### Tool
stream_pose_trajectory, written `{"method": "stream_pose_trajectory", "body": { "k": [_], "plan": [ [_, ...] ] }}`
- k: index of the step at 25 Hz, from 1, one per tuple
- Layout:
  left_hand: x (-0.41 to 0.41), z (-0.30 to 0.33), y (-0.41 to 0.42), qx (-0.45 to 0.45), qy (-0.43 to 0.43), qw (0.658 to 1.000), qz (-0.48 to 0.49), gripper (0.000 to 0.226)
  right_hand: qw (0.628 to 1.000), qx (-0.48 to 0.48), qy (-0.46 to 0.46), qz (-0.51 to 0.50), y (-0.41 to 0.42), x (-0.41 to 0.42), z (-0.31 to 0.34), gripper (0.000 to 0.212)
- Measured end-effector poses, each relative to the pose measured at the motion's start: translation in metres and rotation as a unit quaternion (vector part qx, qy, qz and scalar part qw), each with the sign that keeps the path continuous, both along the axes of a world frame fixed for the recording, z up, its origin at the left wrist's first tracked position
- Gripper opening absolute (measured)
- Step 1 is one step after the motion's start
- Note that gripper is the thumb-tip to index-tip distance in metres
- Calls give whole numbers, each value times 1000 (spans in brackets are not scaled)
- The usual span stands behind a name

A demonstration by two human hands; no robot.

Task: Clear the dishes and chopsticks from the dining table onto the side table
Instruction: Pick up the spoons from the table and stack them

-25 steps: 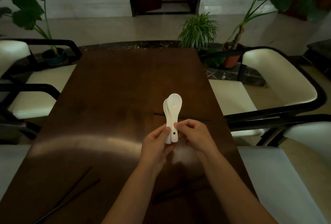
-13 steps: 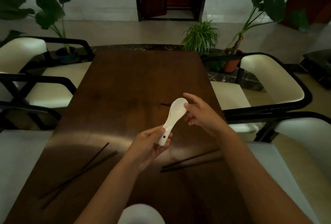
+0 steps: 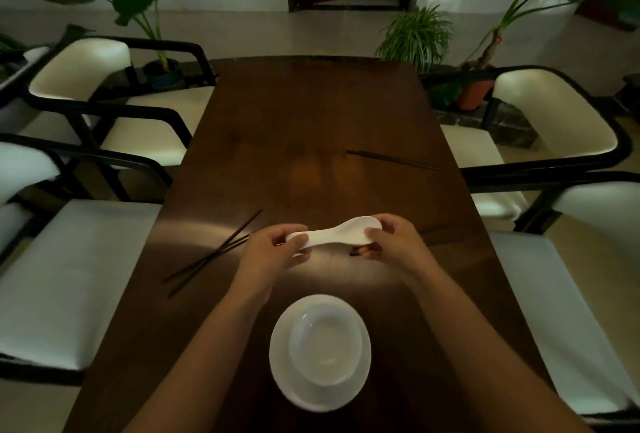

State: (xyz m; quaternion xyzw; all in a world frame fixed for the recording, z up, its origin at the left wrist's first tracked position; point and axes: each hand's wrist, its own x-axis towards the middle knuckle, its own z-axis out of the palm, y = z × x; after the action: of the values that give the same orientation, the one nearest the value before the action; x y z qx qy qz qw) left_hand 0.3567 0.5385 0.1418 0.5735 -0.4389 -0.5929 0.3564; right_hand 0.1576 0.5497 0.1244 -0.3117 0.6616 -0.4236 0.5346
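Since half a second ago the spoon (image 3: pixel 334 234) has gone from tilted up in my left hand alone to lying sideways, held at both ends, and the view has dipped enough to show a bowl close to me. That white bowl (image 3: pixel 323 339) sits inside a white plate (image 3: pixel 282 368) at the near end of the dining table (image 3: pixel 294 127), right between my forearms. Just past it, my left hand (image 3: pixel 273 252) has its fingers curled round the spoon's handle end, while my right hand (image 3: pixel 394 242) pinches the scoop end between thumb and fingertips. Might actually be two spoons nested together, it's a bit blurry so can't say for sure. It's lifted off the tabletop. One dark pair of chopsticks (image 3: pixel 214 254) lies on the table just left of my left hand, angled away from me. Another pair (image 3: pixel 391 159) lies further out toward the right edge. Cream chairs with black frames (image 3: pixel 104 110) line both sides, and there are potted plants (image 3: pixel 415 37) on the floor beyond the far end.
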Motion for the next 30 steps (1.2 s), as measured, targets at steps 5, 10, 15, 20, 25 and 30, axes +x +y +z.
{"method": "stream_pose_trajectory", "body": {
  "k": [5,10,15,20,25,30],
  "plan": [
    [44,-20,21,1,-33,999,-14,17,992,31,-118,-31,44,37,-32,23],
    [67,-53,44,53,-62,995,-49,16,990,120,-48,-50,78,57,-59,18],
    [66,-77,64,85,-90,990,-70,12,950,128,281,49,93,67,-72,18],
    [65,-81,71,80,-117,988,-64,12,870,89,452,175,100,78,-75,18],
    [66,-82,78,88,-126,986,-59,12,839,85,496,208,102,79,-83,18],
    [66,-80,78,90,-138,984,-59,8,854,34,479,200,109,72,-90,15]
  ]
}}
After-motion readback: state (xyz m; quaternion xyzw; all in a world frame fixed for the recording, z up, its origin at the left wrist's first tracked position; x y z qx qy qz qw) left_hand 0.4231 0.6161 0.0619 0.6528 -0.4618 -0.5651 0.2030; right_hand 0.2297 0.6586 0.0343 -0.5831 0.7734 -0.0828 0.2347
